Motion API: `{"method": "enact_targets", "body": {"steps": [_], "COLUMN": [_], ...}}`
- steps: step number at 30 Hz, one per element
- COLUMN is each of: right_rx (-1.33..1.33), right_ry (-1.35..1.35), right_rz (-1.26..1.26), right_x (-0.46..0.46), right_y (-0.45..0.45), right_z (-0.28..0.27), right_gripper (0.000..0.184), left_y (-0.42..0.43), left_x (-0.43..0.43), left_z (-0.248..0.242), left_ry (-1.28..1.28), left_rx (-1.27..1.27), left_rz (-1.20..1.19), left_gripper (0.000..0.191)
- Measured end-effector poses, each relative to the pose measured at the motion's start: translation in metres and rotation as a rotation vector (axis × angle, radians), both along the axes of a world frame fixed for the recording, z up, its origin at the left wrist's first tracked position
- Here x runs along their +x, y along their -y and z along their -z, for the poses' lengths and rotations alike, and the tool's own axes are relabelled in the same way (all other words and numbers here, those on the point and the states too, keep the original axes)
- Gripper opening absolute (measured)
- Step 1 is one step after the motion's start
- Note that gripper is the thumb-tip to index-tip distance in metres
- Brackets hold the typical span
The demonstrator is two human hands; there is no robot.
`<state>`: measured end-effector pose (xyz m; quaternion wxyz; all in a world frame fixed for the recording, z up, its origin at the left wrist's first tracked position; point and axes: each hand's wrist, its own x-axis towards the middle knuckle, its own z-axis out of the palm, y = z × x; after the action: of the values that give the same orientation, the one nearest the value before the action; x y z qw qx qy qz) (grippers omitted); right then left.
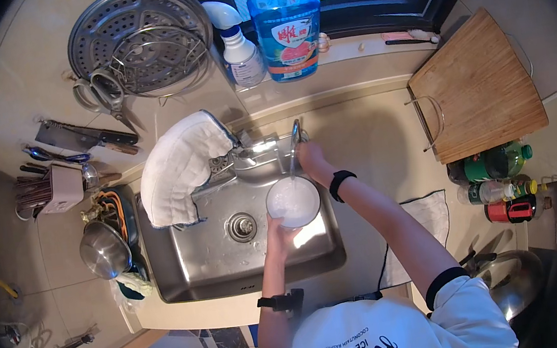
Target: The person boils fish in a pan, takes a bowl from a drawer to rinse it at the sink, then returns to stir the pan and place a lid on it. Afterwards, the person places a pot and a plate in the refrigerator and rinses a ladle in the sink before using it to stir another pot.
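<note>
My left hand (280, 237) grips the near rim of a white bowl (312, 211) over the right half of the stainless steel sink (218, 278). Inside the bowl is water with ripples or bubbles. A chrome faucet (296, 131) reaches out from behind the sink, and a thin stream appears to fall from it into the bowl. My right hand (312, 158) is at the faucet's base, its fingers closed around what looks like the handle, partly hidden. A drain strainer (242, 227) lies left of the bowl. A white quilted cloth (177, 172) drapes over the sink's back left corner.
A blue dish soap pump bottle (289, 39) and a white spray bottle (240, 54) stand on the sill. Scissors (104, 94) and a cleaver (70, 136) hang at left above a metal bowl (105, 250). At right are a wooden cutting board (480, 92), bottles and a cloth (427, 222).
</note>
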<state>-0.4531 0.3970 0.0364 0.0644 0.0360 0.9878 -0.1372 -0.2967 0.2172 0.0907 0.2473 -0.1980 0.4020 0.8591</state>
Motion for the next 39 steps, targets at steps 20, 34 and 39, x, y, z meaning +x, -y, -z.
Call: {"method": "enact_targets", "body": {"steps": [20,34,39], "right_rx": [0.019,0.149,0.200], "right_ry": [-0.099,0.025,0.052], "right_rz": [-0.051,-0.108,-0.110], "right_x": [0.008,0.006,0.002], "right_y": [-0.002,-0.025,-0.019], "right_z": [-0.012,-0.017,-0.005], "right_gripper": [0.011,0.034,0.037], "left_y": [0.021,0.002,-0.002], "left_x": [0.021,-0.007,-0.013], "left_z": [0.066,0.002,-0.014], "left_ry": [0.114,-0.012,-0.035], "left_rx": [-0.025,0.014,0.028], "left_rz": [0.054,-0.028,-0.044], "left_gripper": [0.058,0.051,0.051]}}
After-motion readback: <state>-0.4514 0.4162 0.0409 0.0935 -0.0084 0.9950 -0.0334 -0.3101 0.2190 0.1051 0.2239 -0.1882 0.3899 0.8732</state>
